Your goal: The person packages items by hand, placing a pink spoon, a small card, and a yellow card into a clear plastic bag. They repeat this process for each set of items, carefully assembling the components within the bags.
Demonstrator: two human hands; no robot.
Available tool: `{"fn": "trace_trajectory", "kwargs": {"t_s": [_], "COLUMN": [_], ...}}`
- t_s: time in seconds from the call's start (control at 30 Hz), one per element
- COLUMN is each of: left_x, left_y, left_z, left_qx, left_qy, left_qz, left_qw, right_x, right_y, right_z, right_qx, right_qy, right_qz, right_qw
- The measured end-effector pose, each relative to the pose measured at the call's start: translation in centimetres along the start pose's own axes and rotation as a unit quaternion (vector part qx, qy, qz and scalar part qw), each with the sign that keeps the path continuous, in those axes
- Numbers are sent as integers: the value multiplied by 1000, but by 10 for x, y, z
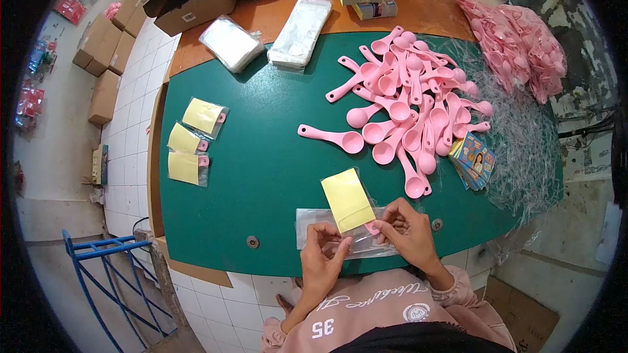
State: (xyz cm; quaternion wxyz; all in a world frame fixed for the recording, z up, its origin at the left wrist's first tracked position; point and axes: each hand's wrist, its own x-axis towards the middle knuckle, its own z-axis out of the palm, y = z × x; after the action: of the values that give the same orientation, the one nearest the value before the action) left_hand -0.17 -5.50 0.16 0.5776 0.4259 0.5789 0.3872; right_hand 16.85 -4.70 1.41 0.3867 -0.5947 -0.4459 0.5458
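Note:
My left hand (pixel 322 256) pinches the lower left edge of a clear plastic bag, fingers closed. A yellow card (pixel 347 200) sticks up from this bag, tilted. On the right, my right hand (pixel 407 230) closes its fingers on the bag's lower right corner, where a pink handle tip (pixel 373 227) shows. Beneath both hands lie flat clear bags (pixel 306 222) at the table's front edge. A large heap of pink scoops (pixel 418 91) covers the right middle of the green table (pixel 261 150). Beside it is a fanned stack of printed cards (pixel 476 160).
Three filled bags with yellow cards (pixel 184 167) lie at the left. Two stacks of clear bags (pixel 299 33) sit at the back, near card bundles (pixel 373 0) and an open carton (pixel 196 10). Pink scoops in plastic (pixel 517 46) and loose wrap (pixel 523 144) are at the right.

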Motion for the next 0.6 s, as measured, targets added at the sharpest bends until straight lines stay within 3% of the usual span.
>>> {"fn": "trace_trajectory", "kwargs": {"t_s": [0.13, 0.2, 0.33, 0.4, 0.43, 0.5, 0.53, 0.57, 0.6], "left_x": [-2, -1, 12, 24, 33, 55, 66, 75, 79], "left_y": [-8, -7, 11, 19, 24, 34, 39, 48, 53], "left_z": [-4, -5, -15, -30, -40, -68, -79, -89, -88], "left_qx": [-15, -38, 64, 116, 132, 123, 132, 310, 311], "left_qy": [-40, -56, -85, -58, -22, 45, 92, 154, 153], "left_qz": [5, 10, 63, 102, 132, 141, 129, 212, 216], "left_qw": [999, 998, 992, 986, 982, 981, 978, 914, 913], "right_x": [1, 2, 12, 24, 33, 53, 58, 62, 65], "right_y": [-8, -13, -16, -14, -13, -13, -11, -11, -11], "right_z": [1, 0, -8, -15, -19, -29, -29, -29, -28], "right_qx": [-20, -106, -156, -329, -329, -492, -491, -528, -564], "right_qy": [4, -17, -35, 114, 113, 209, 210, 217, 223], "right_qz": [4, -6, -52, -169, -168, -223, -223, -204, -184], "right_qw": [1000, 994, 986, 922, 922, 815, 816, 795, 773]}}
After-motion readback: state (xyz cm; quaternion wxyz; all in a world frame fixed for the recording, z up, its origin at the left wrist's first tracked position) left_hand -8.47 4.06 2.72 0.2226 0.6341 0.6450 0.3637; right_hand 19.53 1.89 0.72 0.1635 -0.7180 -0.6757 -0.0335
